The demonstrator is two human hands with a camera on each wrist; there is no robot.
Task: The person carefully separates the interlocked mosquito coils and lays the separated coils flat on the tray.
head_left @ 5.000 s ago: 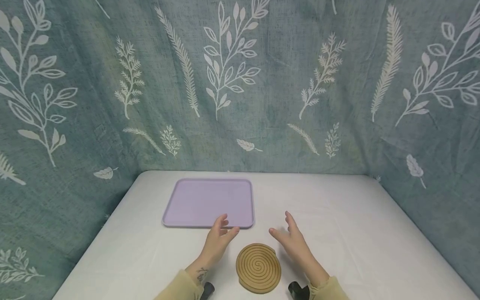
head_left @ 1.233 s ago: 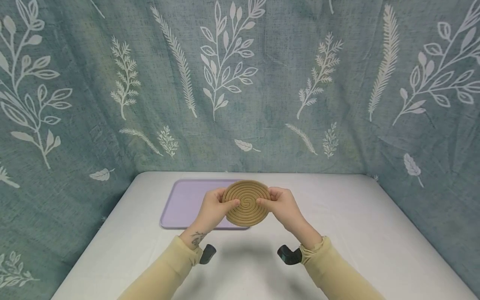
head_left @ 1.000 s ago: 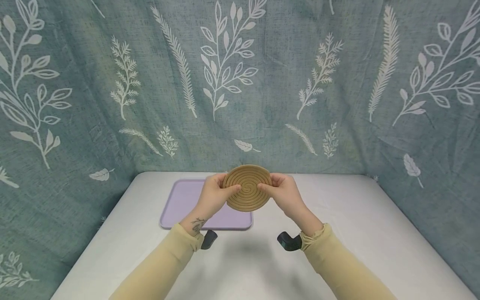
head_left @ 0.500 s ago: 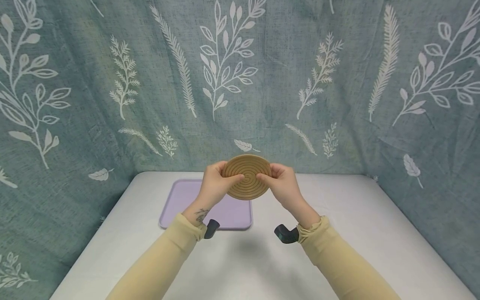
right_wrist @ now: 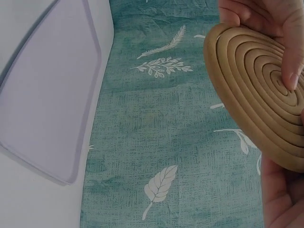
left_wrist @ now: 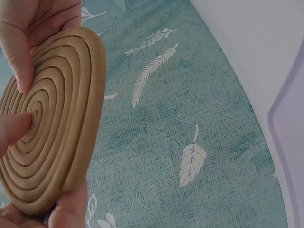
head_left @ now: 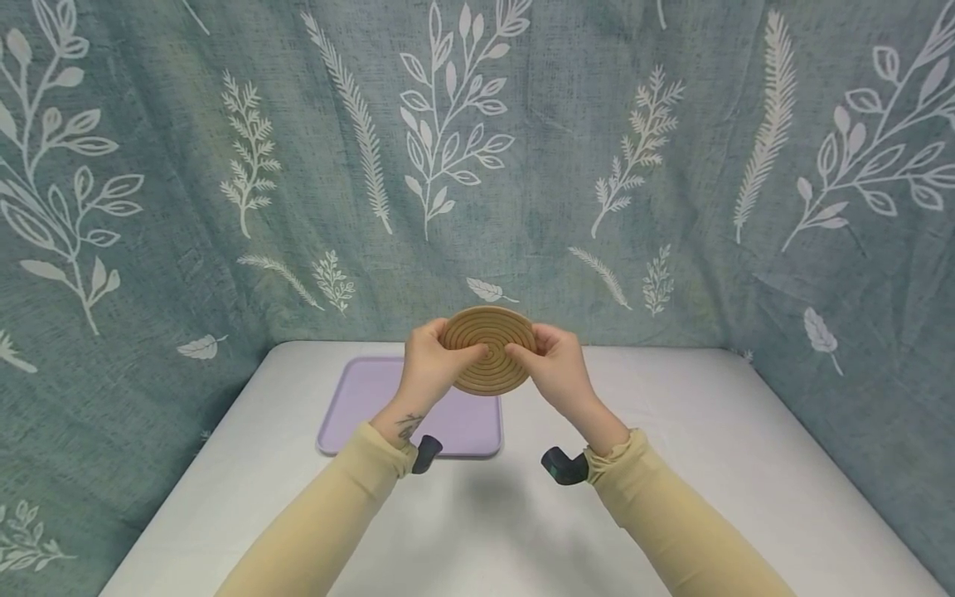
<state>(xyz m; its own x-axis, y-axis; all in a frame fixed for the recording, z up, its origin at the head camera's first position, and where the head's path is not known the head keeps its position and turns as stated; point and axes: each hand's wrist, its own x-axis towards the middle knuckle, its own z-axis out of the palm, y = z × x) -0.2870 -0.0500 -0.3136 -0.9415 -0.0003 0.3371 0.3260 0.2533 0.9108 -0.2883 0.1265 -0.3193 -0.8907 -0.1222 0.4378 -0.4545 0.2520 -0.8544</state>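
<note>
A tan round trivet (head_left: pixel 488 377), coiled in a tight spiral, is held up above the table between both hands. My left hand (head_left: pixel 428 365) grips its left edge, thumb on the spiral face and fingers behind. On the opposite edge my right hand (head_left: pixel 563 373) has the same hold, its thumb near the centre. The spiral face is turned toward the head camera. In the left wrist view the trivet (left_wrist: pixel 76 109) appears from the side, with a small step at its rim. The right wrist view shows the trivet (right_wrist: pixel 237 90) at a slant.
A lavender rectangular tray (head_left: pixel 462 435) lies on the white table (head_left: pixel 656 448), behind and left of the hands, partly covered by the left arm. Green leaf-patterned cloth (head_left: pixel 552 166) hangs around the back and sides. A dark camera mount (head_left: pixel 564 466) juts from the right wrist.
The trivet lay flat on the table between open hands; now both hands grip it, raised and tilted up. Over the last second it rose a little further, then nearly stopped.
</note>
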